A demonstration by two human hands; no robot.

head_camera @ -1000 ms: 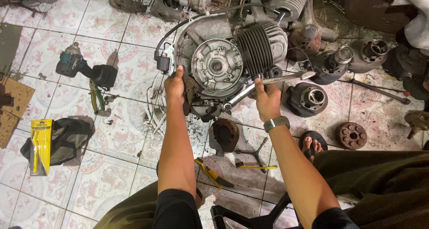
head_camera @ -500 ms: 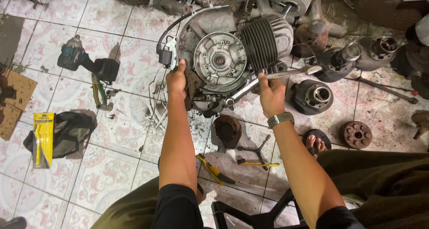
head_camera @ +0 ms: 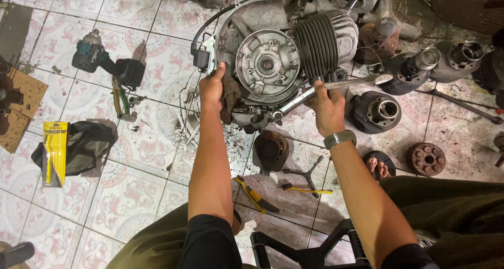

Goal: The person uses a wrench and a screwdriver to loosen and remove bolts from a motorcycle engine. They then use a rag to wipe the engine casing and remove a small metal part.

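Observation:
A small engine (head_camera: 273, 53) with a round silver cover and a finned cylinder stands on the tiled floor. My left hand (head_camera: 212, 85) presses a dirty rag (head_camera: 230, 98) against the engine's left side. My right hand (head_camera: 326, 105) grips a long silver wrench (head_camera: 320, 90) whose ring end sits at the engine's lower edge. A watch is on my right wrist.
A cordless impact driver (head_camera: 102, 61) and pliers (head_camera: 121, 98) lie at left, beside a black cloth and a yellow package (head_camera: 55, 151). Engine cylinders (head_camera: 380, 110) and a round hub (head_camera: 428, 158) lie at right. A dark cover (head_camera: 270, 151), a Y-shaped wrench and yellow-handled pliers (head_camera: 254, 194) lie near my legs.
The view has shifted, so the engine sits higher in the picture. Both hands stay on the engine and the wrench, and the wrench handle has swung slightly.

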